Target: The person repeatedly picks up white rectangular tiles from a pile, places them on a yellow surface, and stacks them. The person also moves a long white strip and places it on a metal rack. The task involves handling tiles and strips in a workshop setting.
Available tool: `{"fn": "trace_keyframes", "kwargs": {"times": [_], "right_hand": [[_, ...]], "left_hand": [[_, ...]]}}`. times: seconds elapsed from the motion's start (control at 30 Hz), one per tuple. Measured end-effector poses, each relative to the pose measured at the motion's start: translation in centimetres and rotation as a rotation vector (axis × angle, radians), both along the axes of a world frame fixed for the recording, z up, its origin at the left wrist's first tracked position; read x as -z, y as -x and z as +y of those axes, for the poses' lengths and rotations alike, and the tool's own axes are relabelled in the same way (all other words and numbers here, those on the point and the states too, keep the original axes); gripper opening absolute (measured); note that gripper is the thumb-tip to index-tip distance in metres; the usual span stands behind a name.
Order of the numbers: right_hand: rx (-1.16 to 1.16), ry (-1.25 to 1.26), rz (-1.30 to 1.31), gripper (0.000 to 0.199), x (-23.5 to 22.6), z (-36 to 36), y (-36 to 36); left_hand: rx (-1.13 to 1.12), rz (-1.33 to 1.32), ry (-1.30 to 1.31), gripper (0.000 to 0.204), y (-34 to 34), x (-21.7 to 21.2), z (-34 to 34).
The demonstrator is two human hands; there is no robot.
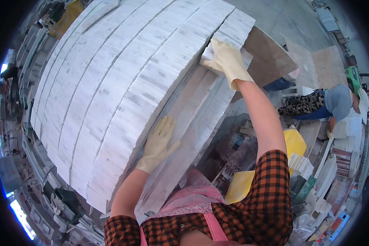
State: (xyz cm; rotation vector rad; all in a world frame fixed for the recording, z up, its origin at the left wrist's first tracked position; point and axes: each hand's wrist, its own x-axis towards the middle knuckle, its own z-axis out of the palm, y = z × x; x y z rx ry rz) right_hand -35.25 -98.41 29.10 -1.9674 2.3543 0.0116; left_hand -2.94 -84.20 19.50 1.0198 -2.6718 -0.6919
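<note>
A large stack of white, grey-veined stone tiles (pixel 123 78) stands before me, set on edge in several long rows. Cream rubber gloves cover both my hands. My left hand (pixel 158 143) lies with fingers stretched on the lower, ledge-like layer of stone (pixel 188 102) along the near side. At the far right end of the front row, my right hand (pixel 225 59) has its thumb and fingers spread round the edge of a white stone tile (pixel 208 52). Its palm side is hidden, so part of the grip cannot be seen.
A loose strip (pixel 100 15) lies on top of the stack at the far left. Brown boards (pixel 270 55) lean beyond its right end. A person (pixel 338 102) bends over at the right, near a green machine (pixel 352 78). Yellow sheets (pixel 240 186) and stone pieces (pixel 301 166) lie lower right.
</note>
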Motion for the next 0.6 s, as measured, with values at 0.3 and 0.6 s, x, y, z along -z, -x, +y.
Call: {"fn": "trace_keyframes", "kwargs": {"times": [0.3,0.6], "right_hand": [[-0.086,0.083,-0.021,0.059,0.0,0.0,0.2],[-0.221,0.518,0.02,0.089,4.8,0.2,2.6]], "left_hand": [[0.014,-0.043,-0.069,0.073,0.1,-0.6,-0.3],[0.022,-0.045,-0.064,0.074,-0.3,0.2,0.1]]}}
